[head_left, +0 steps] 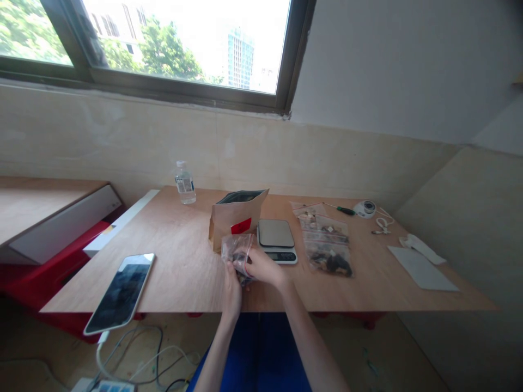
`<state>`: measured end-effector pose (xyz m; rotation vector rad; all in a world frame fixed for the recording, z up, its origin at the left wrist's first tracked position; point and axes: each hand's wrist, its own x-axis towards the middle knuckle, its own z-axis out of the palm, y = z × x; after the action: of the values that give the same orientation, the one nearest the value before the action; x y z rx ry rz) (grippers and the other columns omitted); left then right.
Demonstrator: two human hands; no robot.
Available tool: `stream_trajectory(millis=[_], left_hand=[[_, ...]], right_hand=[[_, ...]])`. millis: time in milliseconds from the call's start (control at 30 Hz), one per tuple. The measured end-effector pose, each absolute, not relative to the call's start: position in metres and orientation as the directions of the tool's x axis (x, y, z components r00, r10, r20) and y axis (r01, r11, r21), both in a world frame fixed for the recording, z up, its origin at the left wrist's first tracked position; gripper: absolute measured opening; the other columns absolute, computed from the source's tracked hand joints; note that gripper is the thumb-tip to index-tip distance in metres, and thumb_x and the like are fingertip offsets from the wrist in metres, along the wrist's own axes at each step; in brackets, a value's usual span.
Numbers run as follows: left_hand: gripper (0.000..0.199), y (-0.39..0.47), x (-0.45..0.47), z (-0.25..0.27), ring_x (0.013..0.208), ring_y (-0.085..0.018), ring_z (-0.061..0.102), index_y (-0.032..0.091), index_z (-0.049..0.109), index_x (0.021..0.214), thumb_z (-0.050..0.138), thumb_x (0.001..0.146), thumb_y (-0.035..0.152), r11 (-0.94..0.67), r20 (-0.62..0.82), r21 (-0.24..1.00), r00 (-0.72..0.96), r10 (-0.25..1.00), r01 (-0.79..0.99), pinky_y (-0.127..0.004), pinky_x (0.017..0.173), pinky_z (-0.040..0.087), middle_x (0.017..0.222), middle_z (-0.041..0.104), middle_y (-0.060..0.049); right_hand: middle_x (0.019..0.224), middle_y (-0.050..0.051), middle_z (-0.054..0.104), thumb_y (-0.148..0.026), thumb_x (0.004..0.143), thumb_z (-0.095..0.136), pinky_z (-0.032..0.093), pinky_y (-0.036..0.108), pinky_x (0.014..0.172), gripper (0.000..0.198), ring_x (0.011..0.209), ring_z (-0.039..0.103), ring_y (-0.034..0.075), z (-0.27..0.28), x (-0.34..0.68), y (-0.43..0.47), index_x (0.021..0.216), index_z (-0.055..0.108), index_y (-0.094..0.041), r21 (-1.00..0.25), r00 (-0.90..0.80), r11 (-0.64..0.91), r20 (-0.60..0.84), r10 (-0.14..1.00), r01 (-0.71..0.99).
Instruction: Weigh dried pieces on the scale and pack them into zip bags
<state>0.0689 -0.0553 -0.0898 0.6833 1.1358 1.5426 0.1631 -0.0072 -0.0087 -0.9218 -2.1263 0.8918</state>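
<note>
Your left hand [232, 287] grips the clear bag [234, 245] near the front edge of the desk [180, 272]; your right hand [263, 265] is at its mouth, grasp unclear. If the left-hand grip slackens, the bag may tip and spill.

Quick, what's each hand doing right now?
Left hand: closed, holding a clear plastic bag.
Right hand: at the same bag, partly hidden; grip can't be told.

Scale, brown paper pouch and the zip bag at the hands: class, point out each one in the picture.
Scale [277, 234]: head view, on its weighing plate.
Brown paper pouch [235, 214]: head view, on its front, above the red label.
Zip bag [234, 246]: head view, on its clear upper part.
</note>
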Motion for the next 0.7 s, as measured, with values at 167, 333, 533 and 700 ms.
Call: stream_trajectory(millis=[167,333,533,700], left_hand=[[0.059,-0.054,0.071,-0.085,0.048,-0.012,0.051,0.016,0.061,0.092,0.041,0.076,0.069,0.029,-0.144,0.943,-0.328,0.934,-0.331,-0.022,0.041,0.041,0.064,0.059,-0.003],[0.062,-0.054,0.075,-0.082,0.069,-0.017,0.062,0.016,0.057,0.113,0.044,0.078,0.067,0.021,-0.146,0.937,-0.334,0.931,-0.349,-0.023,0.048,0.049,0.095,0.065,-0.009],[0.059,-0.048,0.082,-0.094,0.109,-0.022,0.058,0.021,0.049,0.128,0.043,0.084,0.059,-0.029,-0.176,0.842,-0.325,0.929,-0.538,-0.028,0.075,0.053,0.123,0.059,-0.009],[0.052,-0.045,0.081,-0.095,0.122,-0.02,0.049,0.022,0.052,0.126,0.043,0.086,0.054,-0.055,-0.198,0.799,-0.349,0.916,-0.599,-0.03,0.097,0.043,0.13,0.056,-0.008]], right_hand=[[0.088,0.002,0.071,-0.014,0.078,0.057,0.049,0.027,0.073,0.018,0.079,0.064,0.018,-0.015,0.163,-0.005,0.091,0.069,-0.02,-0.819,-0.542,0.457,0.222,0.81,0.347],[0.077,0.0,0.071,-0.014,0.078,0.054,0.048,0.022,0.062,0.016,0.068,0.064,0.015,-0.017,0.164,-0.003,0.082,0.068,-0.019,-0.83,-0.549,0.427,0.184,0.816,0.357],[0.059,-0.002,0.067,-0.016,0.078,0.054,0.037,0.018,0.039,0.015,0.044,0.057,0.012,-0.018,0.16,-0.004,0.078,0.068,-0.02,-0.856,-0.447,0.385,0.212,0.869,0.344],[0.066,-0.003,0.068,-0.01,0.07,0.059,0.045,0.02,0.052,0.015,0.055,0.061,0.014,-0.016,0.161,-0.004,0.076,0.066,-0.022,-0.789,-0.557,0.508,0.264,0.788,0.346]])
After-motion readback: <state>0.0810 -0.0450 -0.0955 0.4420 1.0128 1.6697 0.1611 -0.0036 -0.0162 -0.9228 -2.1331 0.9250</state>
